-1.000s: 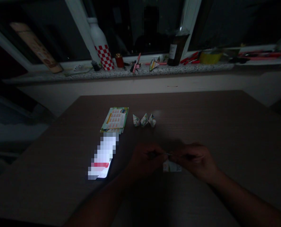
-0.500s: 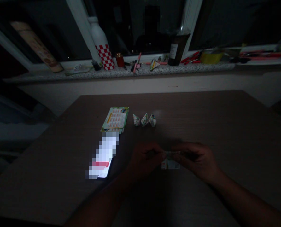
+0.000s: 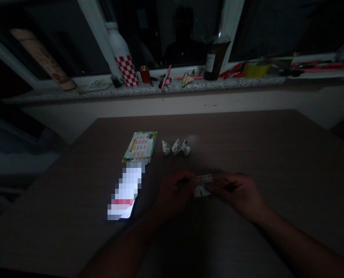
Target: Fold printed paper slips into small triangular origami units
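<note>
Between my hands is a small printed piece of paper, with a creased strip along its upper part. My left hand pinches its left side between thumb and fingers. On the right side, my right hand grips it the same way, thumb towards me. Beyond my hands, three pointed folded paper pieces stand in a row on the table. To their left lies a stack of printed paper cards. Dim light hides the finer folds and some fingertips.
A lit phone lies left of my hands on the brown table. Along the stone windowsill stand a red-checked white bottle, a small red jar, a dark labelled bag and a yellow roll.
The paper has been raised and tilted, so its printed upper strip now shows between my fingers. Both hands keep their pinch and have barely shifted.
</note>
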A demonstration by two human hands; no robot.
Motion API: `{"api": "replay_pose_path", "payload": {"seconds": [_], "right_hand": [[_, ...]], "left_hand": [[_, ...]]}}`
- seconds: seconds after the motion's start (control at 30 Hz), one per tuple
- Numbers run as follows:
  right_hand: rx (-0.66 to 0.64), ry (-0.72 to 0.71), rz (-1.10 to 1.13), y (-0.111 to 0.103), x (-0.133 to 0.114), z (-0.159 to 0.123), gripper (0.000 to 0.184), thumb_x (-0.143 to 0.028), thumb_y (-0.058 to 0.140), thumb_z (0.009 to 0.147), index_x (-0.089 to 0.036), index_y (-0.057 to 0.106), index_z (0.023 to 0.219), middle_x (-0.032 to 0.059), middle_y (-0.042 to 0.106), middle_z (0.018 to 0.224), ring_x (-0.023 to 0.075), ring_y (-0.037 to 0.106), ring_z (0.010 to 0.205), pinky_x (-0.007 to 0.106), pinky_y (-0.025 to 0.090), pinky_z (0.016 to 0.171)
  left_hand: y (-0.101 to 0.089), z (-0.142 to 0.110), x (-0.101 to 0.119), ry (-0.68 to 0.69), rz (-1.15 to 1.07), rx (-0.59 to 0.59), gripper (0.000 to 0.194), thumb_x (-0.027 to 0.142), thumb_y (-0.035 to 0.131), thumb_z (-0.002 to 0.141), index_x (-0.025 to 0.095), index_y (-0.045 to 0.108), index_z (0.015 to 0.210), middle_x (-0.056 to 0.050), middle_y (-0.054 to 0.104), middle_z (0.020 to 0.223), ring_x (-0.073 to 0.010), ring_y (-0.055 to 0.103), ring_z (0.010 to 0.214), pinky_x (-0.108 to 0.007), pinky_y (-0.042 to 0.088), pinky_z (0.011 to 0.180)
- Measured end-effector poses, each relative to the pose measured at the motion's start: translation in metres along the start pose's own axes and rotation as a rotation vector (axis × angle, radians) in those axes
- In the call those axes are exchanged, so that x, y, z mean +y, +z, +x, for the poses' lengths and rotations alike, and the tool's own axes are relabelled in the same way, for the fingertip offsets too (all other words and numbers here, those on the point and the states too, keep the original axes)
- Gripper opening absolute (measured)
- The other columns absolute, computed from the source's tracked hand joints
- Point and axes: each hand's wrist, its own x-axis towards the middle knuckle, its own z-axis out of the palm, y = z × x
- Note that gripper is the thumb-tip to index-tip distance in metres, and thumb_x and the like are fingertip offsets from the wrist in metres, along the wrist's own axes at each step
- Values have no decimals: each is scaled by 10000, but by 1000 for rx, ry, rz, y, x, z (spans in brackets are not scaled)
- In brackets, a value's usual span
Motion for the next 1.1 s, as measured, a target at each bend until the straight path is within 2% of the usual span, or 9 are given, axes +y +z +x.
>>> {"api": "replay_pose_path", "payload": {"seconds": [0.1, 0.33, 0.43, 0.53, 0.63, 0.7, 0.8, 0.9, 1.1], "right_hand": [[14, -2, -56, 0, -1, 0, 86, -250, 707, 740, -168, 722, 716, 19, 704, 595, 118, 630, 497, 192, 502, 462], [39, 6, -60, 2, -4, 1, 97, -258, 702, 739, -177, 732, 782, 26, 725, 638, 130, 652, 532, 200, 514, 486], [48, -1, -90, 2, -2, 1, 105, -271, 698, 748, -169, 722, 750, 29, 720, 620, 136, 652, 517, 208, 517, 478], [103, -64, -127, 0, 0, 0, 100, -254, 688, 767, -188, 718, 835, 30, 741, 700, 148, 679, 579, 228, 544, 533], [170, -233, -270, -3, 0, 0, 81, -193, 682, 775, -207, 709, 851, 29, 735, 771, 151, 680, 657, 247, 548, 600], [156, -369, -355, -6, -1, 1, 101, -146, 670, 775, -204, 698, 852, 40, 713, 797, 159, 667, 699, 264, 538, 621], [101, -531, -427, -8, -1, 2, 160, -98, 654, 760, -199, 676, 883, 47, 673, 800, 171, 644, 718, 284, 520, 608], [58, -607, -488, -7, 0, 1, 186, -80, 652, 742, -193, 653, 889, 47, 641, 796, 177, 620, 721, 308, 511, 626], [-8, -638, -543, -7, -1, 0, 214, -60, 643, 728, -176, 626, 907, 59, 618, 797, 185, 589, 732, 327, 497, 634]], "left_hand": [[0, 0, -1, -32, -20, -1, 241, 376, 599, 826, 157, 651, 739, 2, 608, 634, -111, 548, 586, -204, 413, 540], [1, 0, -2, -71, -98, 20, 240, 383, 608, 825, 160, 645, 743, 9, 612, 648, -104, 554, 587, -197, 420, 542], [1, 0, -2, -59, -105, 17, 235, 379, 607, 828, 158, 643, 754, 14, 603, 629, -97, 543, 563, -193, 412, 525], [-1, 1, 0, -15, -39, -2, 227, 360, 589, 840, 156, 639, 754, 5, 621, 643, -107, 560, 580, -211, 431, 557], [-4, 2, 2, 106, 139, -43, 151, 291, 578, 838, 163, 645, 795, -20, 662, 724, -138, 601, 675, -253, 463, 639], [-5, 1, 4, 245, 241, -24, 101, 238, 589, 816, 168, 638, 869, -42, 673, 825, -162, 615, 770, -292, 479, 714], [-7, 0, 6, 436, 307, 37, 162, 194, 607, 790, 176, 611, 951, -66, 655, 913, -184, 607, 858, -329, 489, 766], [-8, 0, 8, 546, 351, 49, 165, 143, 609, 780, 176, 599, 941, -65, 637, 899, -176, 593, 851, -323, 491, 751], [-10, 2, 7, 665, 435, 12, 93, 107, 599, 769, 164, 588, 842, -53, 620, 820, -152, 569, 773, -282, 475, 679]]}}
